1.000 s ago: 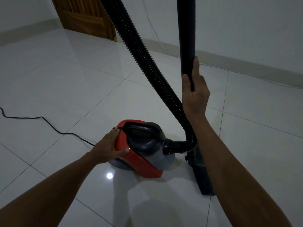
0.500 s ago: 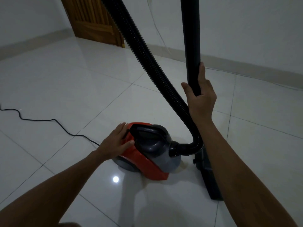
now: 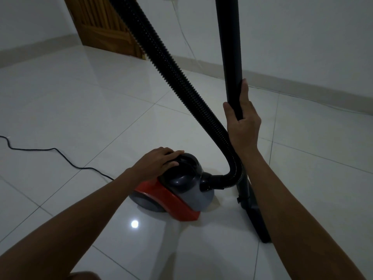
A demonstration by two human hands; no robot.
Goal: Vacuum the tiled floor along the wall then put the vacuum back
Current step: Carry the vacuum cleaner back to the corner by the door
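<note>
A red and grey canister vacuum (image 3: 177, 197) sits on the glossy white tiled floor (image 3: 80, 110). My left hand (image 3: 159, 161) rests on its dark top handle, fingers curled over it. A ribbed black hose (image 3: 173, 73) runs from the canister's front up and out of frame. My right hand (image 3: 242, 120) grips the upright black wand (image 3: 230, 47). The wand's floor nozzle (image 3: 255, 221) stands on the tiles to the right of the canister, partly hidden by my right forearm.
A black power cord (image 3: 60, 156) trails left across the floor from the canister. A white wall with a pale skirting (image 3: 302, 89) runs behind. A wooden door (image 3: 105, 27) stands at the back left. A thin white cable (image 3: 185, 39) hangs down the wall.
My left hand has moved from the canister's red side up onto its top handle. My right hand keeps its hold on the wand. The camera has shifted slightly.
</note>
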